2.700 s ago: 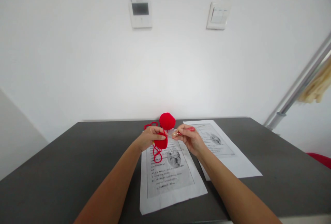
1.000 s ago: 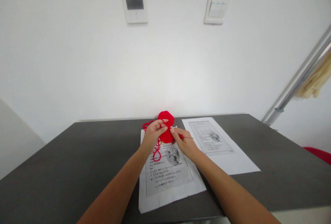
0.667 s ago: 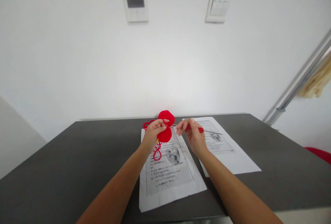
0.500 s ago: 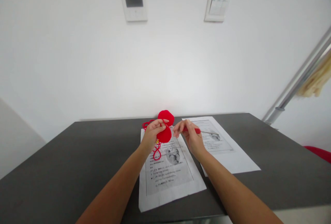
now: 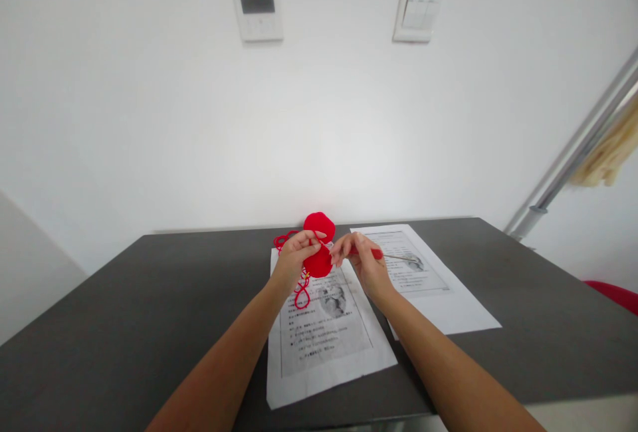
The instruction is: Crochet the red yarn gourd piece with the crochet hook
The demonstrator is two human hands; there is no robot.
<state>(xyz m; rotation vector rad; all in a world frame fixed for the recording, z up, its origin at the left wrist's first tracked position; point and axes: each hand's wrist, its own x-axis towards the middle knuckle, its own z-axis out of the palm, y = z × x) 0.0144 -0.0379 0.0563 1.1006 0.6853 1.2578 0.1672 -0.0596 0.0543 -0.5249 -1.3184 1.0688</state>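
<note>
Two printed white paper sheets (image 5: 319, 389) lie on the dark grey counter (image 5: 124, 312). Over these, the left hand (image 5: 294, 259) pinches a round red yarn piece (image 5: 319, 264), the right hand (image 5: 366, 262) a red-handled metal hook (image 5: 376, 254). Behind sits a red yarn ball (image 5: 319, 224), then a white wall (image 5: 319, 119) with a square white switch (image 5: 415, 13).

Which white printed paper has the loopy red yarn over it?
The left white printed sheet; the curly red yarn loop shows over its print. The right white printed sheet has a thin metal shaft over it.
</note>
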